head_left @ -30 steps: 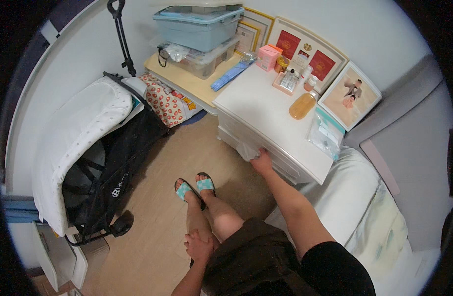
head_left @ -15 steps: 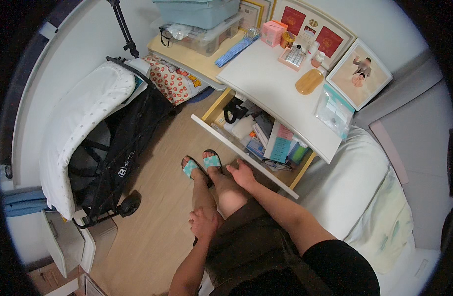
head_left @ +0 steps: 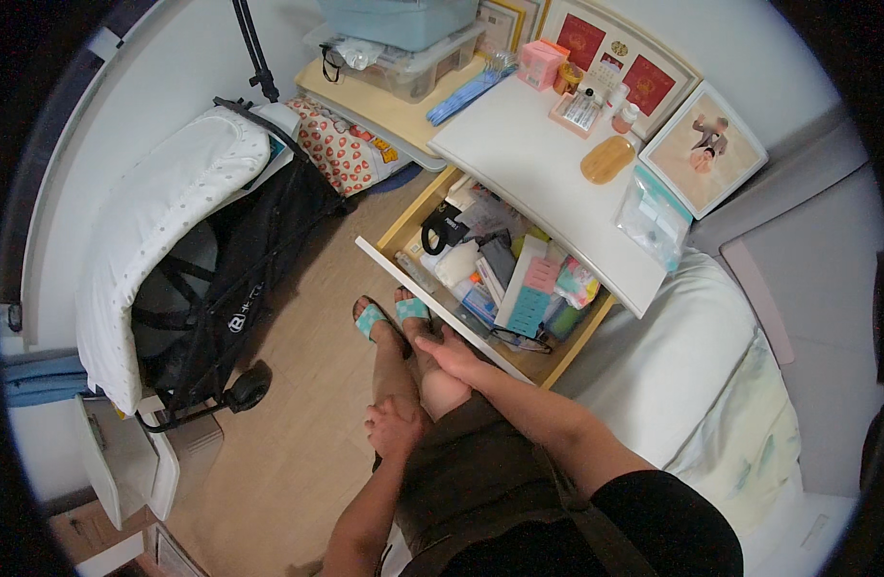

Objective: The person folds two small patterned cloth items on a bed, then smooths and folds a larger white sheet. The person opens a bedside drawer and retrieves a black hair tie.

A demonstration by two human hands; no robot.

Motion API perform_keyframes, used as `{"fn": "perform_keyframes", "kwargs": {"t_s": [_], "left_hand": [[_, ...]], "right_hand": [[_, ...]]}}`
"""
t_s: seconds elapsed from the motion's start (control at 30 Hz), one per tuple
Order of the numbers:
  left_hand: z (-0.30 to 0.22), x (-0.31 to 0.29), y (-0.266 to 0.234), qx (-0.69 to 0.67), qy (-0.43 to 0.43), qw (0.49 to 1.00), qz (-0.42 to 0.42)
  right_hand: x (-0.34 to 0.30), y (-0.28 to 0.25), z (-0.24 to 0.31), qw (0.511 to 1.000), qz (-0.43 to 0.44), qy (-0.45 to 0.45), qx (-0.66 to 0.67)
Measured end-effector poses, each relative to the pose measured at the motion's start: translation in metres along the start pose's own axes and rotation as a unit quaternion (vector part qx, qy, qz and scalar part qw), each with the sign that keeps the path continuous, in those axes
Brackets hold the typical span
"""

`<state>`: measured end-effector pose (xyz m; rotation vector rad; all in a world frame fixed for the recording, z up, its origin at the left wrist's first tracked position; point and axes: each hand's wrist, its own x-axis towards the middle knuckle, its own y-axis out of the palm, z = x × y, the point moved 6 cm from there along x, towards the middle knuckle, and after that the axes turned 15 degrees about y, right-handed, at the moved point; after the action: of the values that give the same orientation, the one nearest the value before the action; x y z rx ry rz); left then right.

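Observation:
My left hand (head_left: pixel 394 426) lies over my left knee, its fingers apart and nothing held in it. My right hand (head_left: pixel 449 354) is above my right knee, close against the front of a pulled-out drawer (head_left: pixel 404 281). Its thumb stands apart from the fingers, near the drawer's lower front edge; whether it touches the edge I cannot tell. Inside the drawer are eyeglasses (head_left: pixel 521 339), a pink and blue card (head_left: pixel 533 296), a black item with a loop (head_left: pixel 445 231), a colourful packet (head_left: pixel 577 284) and several small boxes and pouches.
Above the drawer, the white desk (head_left: pixel 519 144) carries a wooden oval tray (head_left: pixel 607 160), small bottles, a pink box (head_left: pixel 542 64), a clear zip bag (head_left: pixel 652 219) and picture frames. A black and white stroller (head_left: pixel 221 279) stands left. White bedding (head_left: pixel 682 356) lies right.
The drawer has slid further out toward me, showing more of its contents. My right hand has moved left and slightly down along with it. My left hand stays on the knee.

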<state>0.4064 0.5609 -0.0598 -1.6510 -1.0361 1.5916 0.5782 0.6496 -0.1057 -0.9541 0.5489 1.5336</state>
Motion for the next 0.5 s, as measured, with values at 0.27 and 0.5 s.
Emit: {"fn": "perform_keyframes", "kwargs": {"t_s": [0.27,0.5], "left_hand": [[0.01,-0.001,-0.002,-0.015,-0.007,1.0,0.009],[0.015,-0.003,-0.004,-0.038,-0.017,0.999,-0.026]], "right_hand": [[-0.04,-0.039,0.0,0.989,0.11,-0.027,0.099],[-0.029,-0.17,-0.057,0.864,-0.503,0.034,0.006]]}}
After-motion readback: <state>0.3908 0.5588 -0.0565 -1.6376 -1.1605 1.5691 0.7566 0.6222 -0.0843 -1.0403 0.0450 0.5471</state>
